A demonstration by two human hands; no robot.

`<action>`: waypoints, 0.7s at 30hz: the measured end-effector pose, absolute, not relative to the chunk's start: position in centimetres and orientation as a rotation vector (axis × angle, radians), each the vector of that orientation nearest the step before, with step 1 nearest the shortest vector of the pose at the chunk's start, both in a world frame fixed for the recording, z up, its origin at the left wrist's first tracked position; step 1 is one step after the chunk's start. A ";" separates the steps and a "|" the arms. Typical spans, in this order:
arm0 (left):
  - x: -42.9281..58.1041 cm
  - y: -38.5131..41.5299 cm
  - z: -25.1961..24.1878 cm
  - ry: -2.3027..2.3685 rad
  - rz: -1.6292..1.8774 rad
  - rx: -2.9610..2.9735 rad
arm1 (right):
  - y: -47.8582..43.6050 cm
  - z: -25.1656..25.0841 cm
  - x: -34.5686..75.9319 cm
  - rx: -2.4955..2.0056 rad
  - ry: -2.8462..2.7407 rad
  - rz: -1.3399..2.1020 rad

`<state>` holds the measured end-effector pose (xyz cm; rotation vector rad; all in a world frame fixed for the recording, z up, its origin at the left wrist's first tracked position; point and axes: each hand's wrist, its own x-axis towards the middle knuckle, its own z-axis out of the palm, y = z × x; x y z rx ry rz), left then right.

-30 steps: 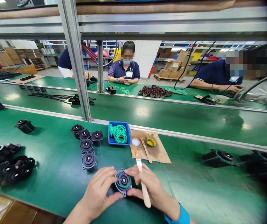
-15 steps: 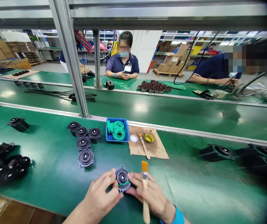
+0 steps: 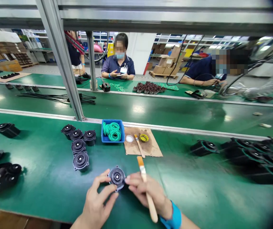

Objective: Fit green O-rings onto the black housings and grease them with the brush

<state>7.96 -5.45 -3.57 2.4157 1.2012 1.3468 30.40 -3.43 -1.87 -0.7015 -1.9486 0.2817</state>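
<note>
A black round motor housing (image 3: 116,176) stands upright in front of me on the green bench, its ringed top and small white centre facing up. My left hand (image 3: 97,194) grips its left side and lower rim between thumb and fingers. Held in my right hand (image 3: 148,190) is a flat paintbrush (image 3: 144,174), its orange bristles pointing away from me and its wooden handle across the fingers. The fingertips of that hand are at the housing's right edge; whether they touch it I cannot tell. No green ring can be made out on the housing's face.
Several similar housings (image 3: 81,160) stand to the left. Behind are a blue bin (image 3: 102,137) of green rings and cardboard (image 3: 154,150) bearing a second brush (image 3: 139,145) and a yellow-rimmed lid (image 3: 143,137). More housings (image 3: 203,147) with green rings stand right. Co-workers (image 3: 118,65) sit opposite.
The green ring that lay across the housing's face no longer shows there. My right fingers have drawn slightly off the housing. The view has shifted a little to the right.
</note>
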 end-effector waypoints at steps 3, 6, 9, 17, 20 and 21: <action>7.9 -4.9 -4.0 1.339 1.212 2.219 | -0.3 -0.2 32.4 -1.062 -1.550 0.470; 8.0 -4.1 -4.1 1.383 1.098 2.170 | 4.0 1.0 35.5 -1.371 -1.401 0.476; 8.0 -3.6 -4.0 1.373 1.056 2.137 | 7.5 0.8 38.0 -1.494 -1.410 0.436; 7.9 -3.6 -4.1 1.356 1.038 2.101 | 10.1 -2.1 39.7 -1.674 -1.464 0.229; 8.0 -3.5 -3.7 1.339 1.057 2.084 | 10.1 -2.1 39.5 -1.675 -1.515 0.209; 8.1 -3.5 -3.5 1.334 1.060 2.077 | 10.1 -1.9 39.5 -1.670 -1.526 0.203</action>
